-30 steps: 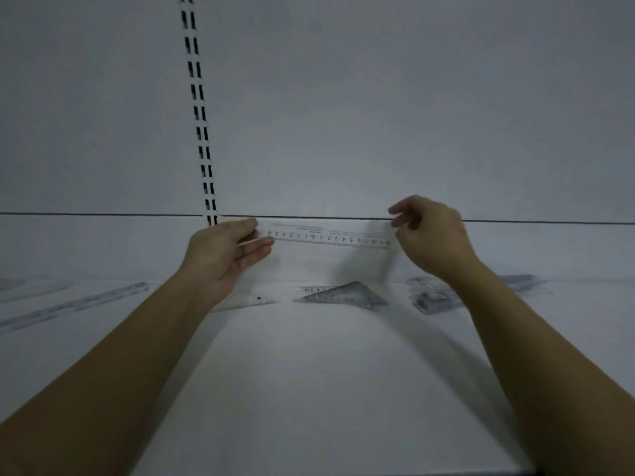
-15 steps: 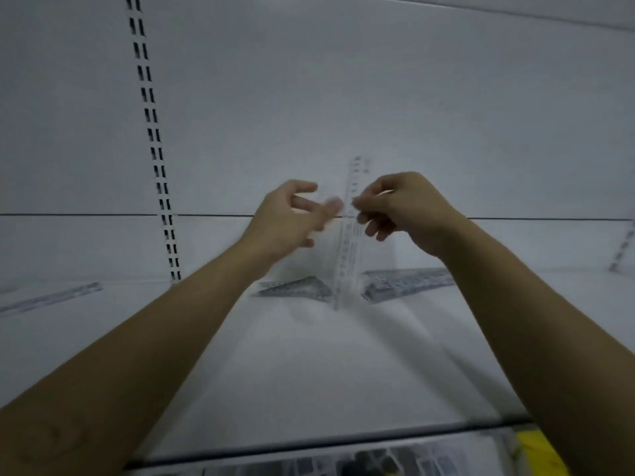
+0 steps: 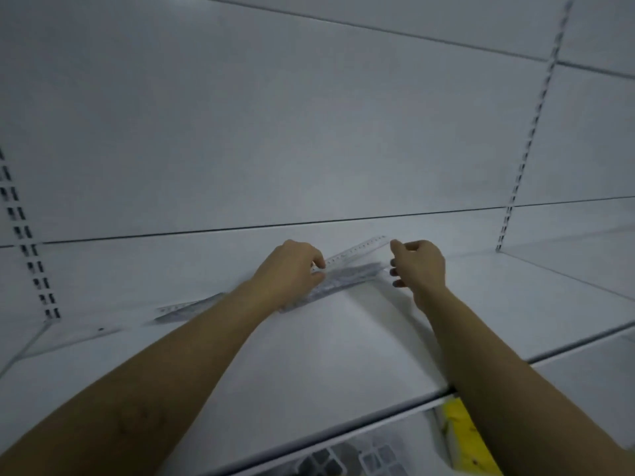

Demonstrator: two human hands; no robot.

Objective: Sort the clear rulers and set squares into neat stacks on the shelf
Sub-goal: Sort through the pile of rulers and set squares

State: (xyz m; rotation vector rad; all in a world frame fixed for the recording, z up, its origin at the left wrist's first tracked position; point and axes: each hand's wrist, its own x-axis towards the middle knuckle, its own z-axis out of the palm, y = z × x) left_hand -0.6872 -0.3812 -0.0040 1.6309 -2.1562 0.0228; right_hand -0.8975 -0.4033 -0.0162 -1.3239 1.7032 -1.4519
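Observation:
My left hand (image 3: 292, 269) pinches the left end of a clear ruler (image 3: 354, 251). The ruler slants up to the right, just above a grey stack of clear rulers (image 3: 343, 281) lying on the white shelf (image 3: 326, 345). My right hand (image 3: 421, 266) has curled fingers, and its upper fingertips are at the ruler's right end. A clear set square (image 3: 187, 310) lies flat to the left, partly hidden by my left forearm. Further left lies another clear piece (image 3: 80, 334) with a small hole.
Slotted uprights run up the back panel at the left (image 3: 32, 255) and the right (image 3: 522, 159). Below the shelf's front edge (image 3: 378, 415) a lower shelf holds a yellow pack (image 3: 460, 438) and clear packaged items (image 3: 347, 458).
The ruler stood upright half a second ago; now it lies nearly level over the stack. My left hand has taken its left end again, and both hands have moved down and right.

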